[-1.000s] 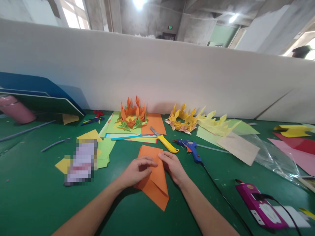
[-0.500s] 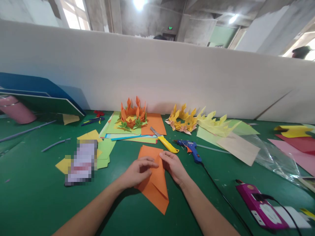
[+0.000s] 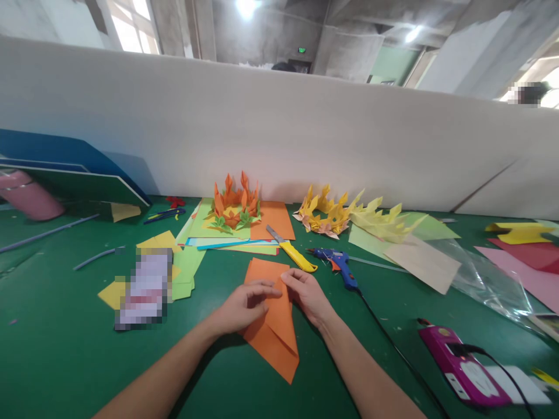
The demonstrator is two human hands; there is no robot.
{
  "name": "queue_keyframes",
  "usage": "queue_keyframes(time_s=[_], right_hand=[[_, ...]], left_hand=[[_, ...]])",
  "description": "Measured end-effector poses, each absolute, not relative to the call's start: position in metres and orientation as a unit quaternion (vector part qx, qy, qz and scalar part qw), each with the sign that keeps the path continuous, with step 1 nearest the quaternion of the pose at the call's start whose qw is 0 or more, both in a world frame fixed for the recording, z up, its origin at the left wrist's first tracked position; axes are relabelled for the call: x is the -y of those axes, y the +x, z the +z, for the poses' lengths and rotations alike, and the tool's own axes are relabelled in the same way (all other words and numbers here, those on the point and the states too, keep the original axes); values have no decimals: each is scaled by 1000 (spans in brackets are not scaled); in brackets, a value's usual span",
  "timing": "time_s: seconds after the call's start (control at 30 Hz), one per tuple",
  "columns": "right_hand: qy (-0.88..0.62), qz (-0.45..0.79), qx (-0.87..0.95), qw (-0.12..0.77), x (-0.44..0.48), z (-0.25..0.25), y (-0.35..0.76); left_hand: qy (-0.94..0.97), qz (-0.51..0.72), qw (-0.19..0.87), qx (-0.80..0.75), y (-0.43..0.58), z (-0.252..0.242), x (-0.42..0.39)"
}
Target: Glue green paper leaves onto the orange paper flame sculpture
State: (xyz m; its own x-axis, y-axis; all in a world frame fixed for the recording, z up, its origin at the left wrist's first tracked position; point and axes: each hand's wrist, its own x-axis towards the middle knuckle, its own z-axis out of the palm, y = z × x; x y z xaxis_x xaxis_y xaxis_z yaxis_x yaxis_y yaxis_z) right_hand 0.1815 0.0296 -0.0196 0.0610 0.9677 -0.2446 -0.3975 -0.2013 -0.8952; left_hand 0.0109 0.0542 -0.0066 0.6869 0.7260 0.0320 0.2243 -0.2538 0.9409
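Observation:
A folded sheet of orange paper (image 3: 271, 349) lies on the green tabletop in front of me, with a creased flap along its right side. My right hand (image 3: 307, 293) pinches the paper's right edge near the top between thumb and fingers. Over the left part of the sheet rests my left hand (image 3: 250, 304), its fingers stretched out and thumb apart, gripping nothing. Just beyond the paper's upper right corner lies a yellow utility knife (image 3: 297, 256) with its blade out. To the right of it is a blue hot glue gun (image 3: 343, 265).
Behind stand an orange paper crown (image 3: 236, 206), a yellow paper crown (image 3: 323, 215) and a pale yellow pointed strip (image 3: 384, 220). A pixelated phone-like object (image 3: 146, 288) lies left. A magenta power strip (image 3: 463, 366) and the glue gun's black cord (image 3: 388, 337) lie right.
The right fingers have shifted very slightly left along the paper's edge, and the paper's lower tip has moved a touch. The left hand stays in place.

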Motion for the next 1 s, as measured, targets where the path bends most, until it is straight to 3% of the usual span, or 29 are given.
queue_keyframes(time_s=[1.0], right_hand=[[-478, 609, 277, 569, -32, -16, 181]], left_hand=[[742, 243, 548, -302, 11, -6, -52]])
